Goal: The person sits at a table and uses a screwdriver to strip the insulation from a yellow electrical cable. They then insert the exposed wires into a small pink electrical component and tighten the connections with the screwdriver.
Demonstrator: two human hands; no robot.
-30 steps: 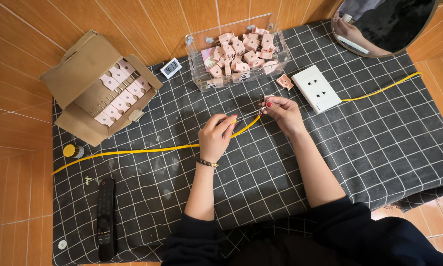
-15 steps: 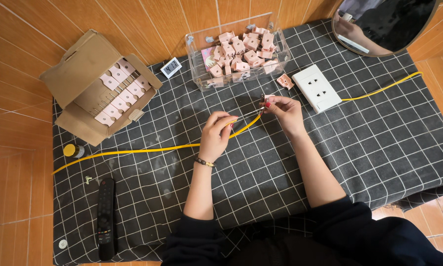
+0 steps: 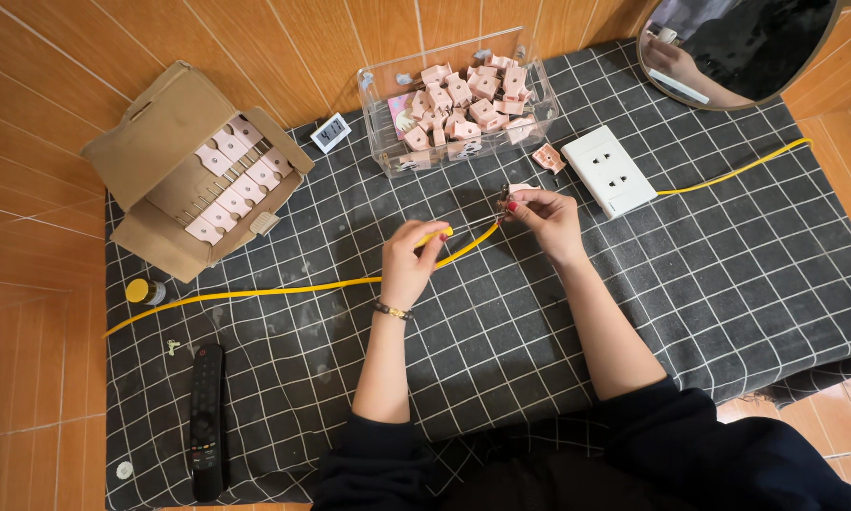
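A brown cardboard box (image 3: 193,170) is lying open near the far left corner of the checked cloth (image 3: 747,284), showing rows of pale pink plugs. A clear plastic tub (image 3: 458,99) heaped with pink plugs is sitting at the far edge, with a small white square tag (image 3: 331,132) just left of it. A white socket block (image 3: 608,171) is lying right of the tub, one loose pink plug (image 3: 548,157) beside it. A black remote (image 3: 207,421) is resting along the near left edge. Open cloth is lying bare toward the right edge. The left hand (image 3: 411,265) is closing narrowly round the yellow cable (image 3: 255,293) at mid-cloth. The right hand (image 3: 543,213) is pinching the cable's stripped end between its fingertips, just left of the socket block.
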